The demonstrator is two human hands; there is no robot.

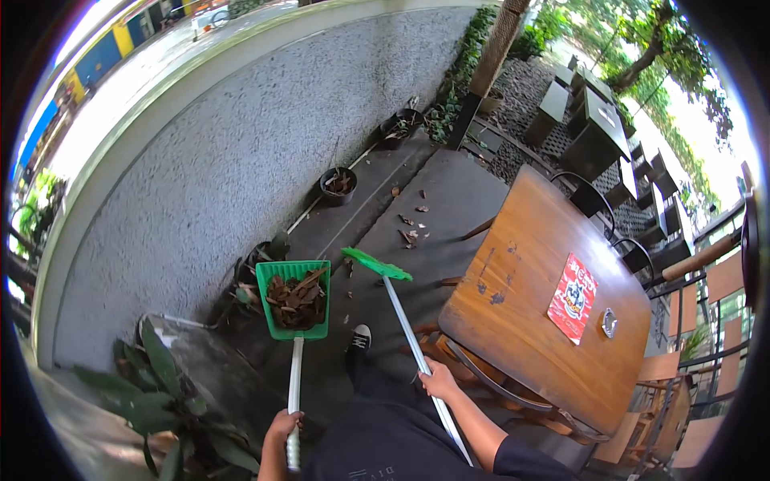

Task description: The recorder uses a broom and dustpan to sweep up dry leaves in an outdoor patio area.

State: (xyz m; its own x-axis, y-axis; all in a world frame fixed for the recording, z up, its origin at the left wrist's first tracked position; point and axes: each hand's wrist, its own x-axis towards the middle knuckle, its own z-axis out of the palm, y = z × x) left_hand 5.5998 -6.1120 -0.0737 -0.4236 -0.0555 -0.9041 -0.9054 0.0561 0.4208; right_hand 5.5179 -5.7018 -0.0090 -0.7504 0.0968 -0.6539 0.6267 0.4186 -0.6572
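My left hand [283, 425] grips the pale handle of a long-handled green dustpan [326, 321]. A heap of dry brown leaves [296, 300] lies in its pan. In my right hand [440, 379] is the metal handle of a broom [402, 309], its green bristle head [378, 264] just right of the dustpan. From this angle I cannot tell whether the bristles touch the floor. Beyond the broom head, several loose dry leaves [410, 238] are scattered on the dark concrete floor [448, 183].
A wooden table [529, 240] on my right bears a red printed sheet [573, 299] and a glass ashtray [609, 323]; chairs stand around it. Along the rough grey wall [240, 138] are potted plants, including a black pot [338, 193]. A leafy plant [156, 385] grows at lower left. A post [481, 84] rises ahead.
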